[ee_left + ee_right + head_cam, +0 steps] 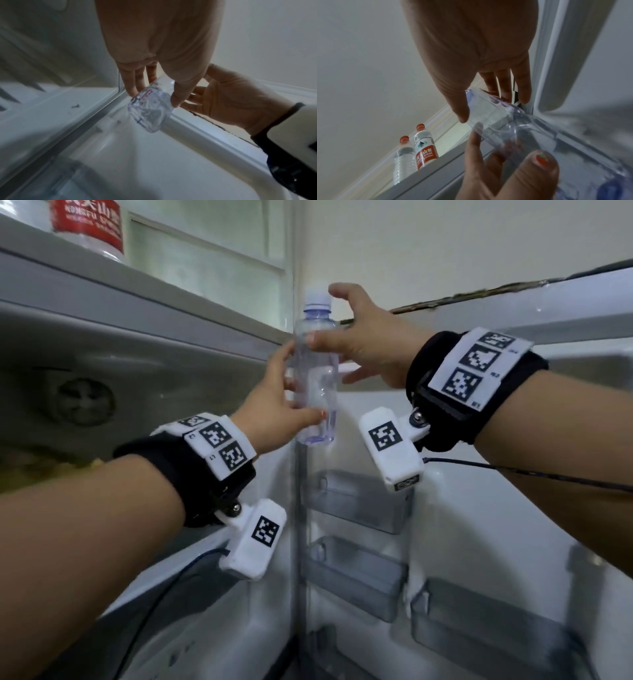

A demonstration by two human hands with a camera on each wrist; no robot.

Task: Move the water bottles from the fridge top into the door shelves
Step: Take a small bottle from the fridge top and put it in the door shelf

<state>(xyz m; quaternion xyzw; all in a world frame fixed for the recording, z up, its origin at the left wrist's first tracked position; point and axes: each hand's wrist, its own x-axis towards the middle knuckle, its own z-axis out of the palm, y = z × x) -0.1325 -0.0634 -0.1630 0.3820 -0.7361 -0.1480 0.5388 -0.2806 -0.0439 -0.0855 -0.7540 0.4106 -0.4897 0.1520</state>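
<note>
A clear water bottle [317,392] with a white cap stands upright in the air beside the open fridge door, above its shelves. My left hand [291,395] grips its lower half, thumb in front and fingers behind. My right hand [342,347] holds its upper half, thumb on the front, fingers behind, index finger raised by the cap. The left wrist view shows the bottle [149,112] pinched by my left hand [155,94]. In the right wrist view my right hand [484,105] straddles the bottle [501,121]. A red-labelled bottle [87,229] stands on the fridge top [171,285].
Grey-tinted door shelves [356,501] [356,573] sit one above the other below the bottle, and a wider one [486,621] lies to the right. Two red-capped bottles [426,148] [402,155] stand on the fridge top. The open fridge interior lies at left.
</note>
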